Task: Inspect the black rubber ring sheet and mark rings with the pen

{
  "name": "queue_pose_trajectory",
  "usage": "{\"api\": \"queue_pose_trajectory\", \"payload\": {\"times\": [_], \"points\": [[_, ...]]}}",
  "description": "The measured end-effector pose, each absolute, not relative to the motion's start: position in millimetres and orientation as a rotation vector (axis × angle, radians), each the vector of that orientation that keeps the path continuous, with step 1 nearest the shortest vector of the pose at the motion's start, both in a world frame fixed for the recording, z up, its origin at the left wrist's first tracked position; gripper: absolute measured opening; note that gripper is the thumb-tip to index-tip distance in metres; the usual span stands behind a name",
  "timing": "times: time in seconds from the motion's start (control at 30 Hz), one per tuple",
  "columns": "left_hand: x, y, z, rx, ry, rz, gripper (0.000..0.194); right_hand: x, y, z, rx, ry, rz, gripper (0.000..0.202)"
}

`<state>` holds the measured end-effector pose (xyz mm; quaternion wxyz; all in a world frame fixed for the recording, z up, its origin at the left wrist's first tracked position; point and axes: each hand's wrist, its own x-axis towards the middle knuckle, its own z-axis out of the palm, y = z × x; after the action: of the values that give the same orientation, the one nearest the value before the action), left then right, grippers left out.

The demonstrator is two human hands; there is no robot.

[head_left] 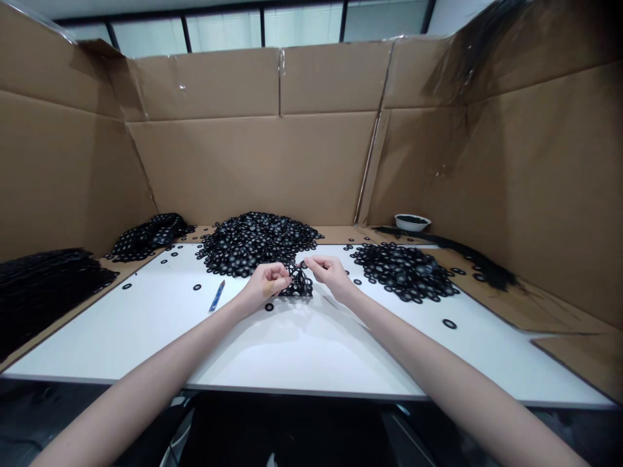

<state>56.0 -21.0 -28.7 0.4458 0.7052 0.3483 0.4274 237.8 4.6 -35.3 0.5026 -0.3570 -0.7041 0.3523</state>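
Note:
Over the middle of the white table, my left hand (267, 283) is closed on a small black perforated sheet (300, 287), which hangs down beside the fingers. To its right, my right hand (331, 274) pinches a black ring (302, 264) between thumb and finger, close to the sheet's upper edge. Whether that ring is still joined to the sheet is too small to tell. A loose black ring (269, 307) lies on the table just below my left hand. Behind both hands rises a large heap of black rings (253, 243).
A second ring pile (403, 271) lies to the right. Black perforated sheets (148, 239) and a dark stack (43, 288) sit left. A blue pen-like tool (217, 296) lies on the white table (311, 363). A white bowl (412, 226) stands far right; cardboard walls (243, 155) surround everything.

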Motion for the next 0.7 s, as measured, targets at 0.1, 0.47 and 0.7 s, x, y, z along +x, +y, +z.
{"api": "queue_pose_trajectory", "payload": {"times": [0.1, 0.47, 0.7], "points": [[54.7, -21.6, -32.1, 1.738, 0.866, 1.055, 0.022, 244.5, 9.3, -34.3, -0.842, -1.627, 0.913, 0.037], [55.2, -15.8, -35.8, 1.65, 0.871, 1.075, 0.015, 268.9, 26.9, -32.3, -0.757, -1.12, 1.327, 0.016], [50.4, -11.7, -35.8, 1.612, 0.832, 1.146, 0.012, 263.2, 18.7, -28.8, -0.773, -1.191, 1.393, 0.016]]}}
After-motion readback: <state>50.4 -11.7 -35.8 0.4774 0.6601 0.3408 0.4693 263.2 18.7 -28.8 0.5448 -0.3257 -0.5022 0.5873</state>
